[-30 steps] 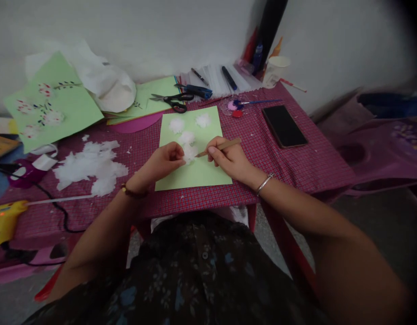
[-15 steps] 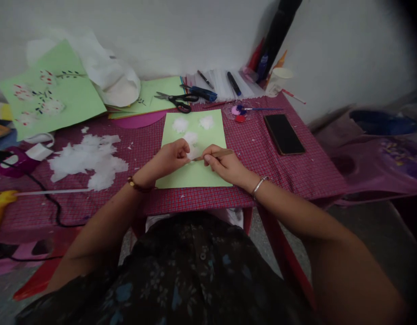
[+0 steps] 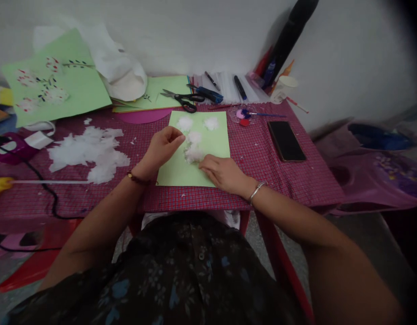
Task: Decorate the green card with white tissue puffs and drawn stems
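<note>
A light green sheet of paper [image 3: 181, 175] lies before me with several white fluffy tufts on it, among them the middle tuft [image 3: 194, 138] and the lowest tuft [image 3: 193, 154]. My left hand [image 3: 163, 148] is over the sheet's left side, thumb and forefinger pinched together just left of the middle tuft. Whatever they hold, if anything, is too small to make out. My right hand [image 3: 225, 174] rests low over the sheet's right part, fingers pressed together with their tips close to the lowest tuft. What lies beneath those fingers is hidden.
A heap of white fluff pieces [image 3: 89, 151] lies left on the checked cloth [image 3: 252, 180]. Behind the sheet are scissors [image 3: 184, 98], a blue-handled tool [image 3: 208, 94] and a marker [image 3: 240, 87]. A phone [image 3: 286, 141] lies right, a yellow glue gun [image 3: 0, 186] far left.
The thin brown stick in my right hand no longer shows. My right hand has moved slightly down, its fingers now flatter. My left hand has lifted away from the lowest tuft, up and left.
</note>
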Available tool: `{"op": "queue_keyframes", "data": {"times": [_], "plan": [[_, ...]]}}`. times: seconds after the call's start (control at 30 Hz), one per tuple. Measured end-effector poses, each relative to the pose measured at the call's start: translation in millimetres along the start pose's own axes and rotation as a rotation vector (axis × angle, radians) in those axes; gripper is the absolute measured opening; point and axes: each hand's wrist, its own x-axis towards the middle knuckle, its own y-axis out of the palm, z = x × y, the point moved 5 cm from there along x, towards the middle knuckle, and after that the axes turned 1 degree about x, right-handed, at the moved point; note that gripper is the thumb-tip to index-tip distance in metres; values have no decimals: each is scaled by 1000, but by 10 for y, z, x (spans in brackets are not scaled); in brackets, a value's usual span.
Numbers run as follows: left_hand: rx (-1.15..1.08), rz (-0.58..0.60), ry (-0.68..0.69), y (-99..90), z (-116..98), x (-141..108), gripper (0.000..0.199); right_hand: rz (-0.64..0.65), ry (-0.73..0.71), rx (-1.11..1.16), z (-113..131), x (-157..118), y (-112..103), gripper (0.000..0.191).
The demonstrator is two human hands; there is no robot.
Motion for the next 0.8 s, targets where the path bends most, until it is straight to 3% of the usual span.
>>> {"op": "queue_keyframes", "data": {"times": [0.13,0.23,0.3,0.43,0.53,0.63,0.7,0.8], "plan": [[14,73,-35,19,59,-34,15,107,-125,-238,124,-6,72,23],[14,74,-50,36,108,-78,13,92,-139,-181,121,-27,74,22],[-2,59,-57,54,156,-95,12,-33,-54,14,45,-40,2,22],[-14,26,-69,104,217,-78,5,-353,277,553,-260,-88,-131,26],[-46,-29,-91,66,143,-118,6,-409,445,818,-399,-98,-111,32],[-15,-53,-39,-57,-38,-340,11,-426,534,938,-460,-103,-81,33],[90,2,56,-139,-153,-604,14,-433,570,1001,-495,-108,-48,30],[243,83,73,-329,-129,-1094,21,-425,596,1030,-531,-111,-1,26]]}}
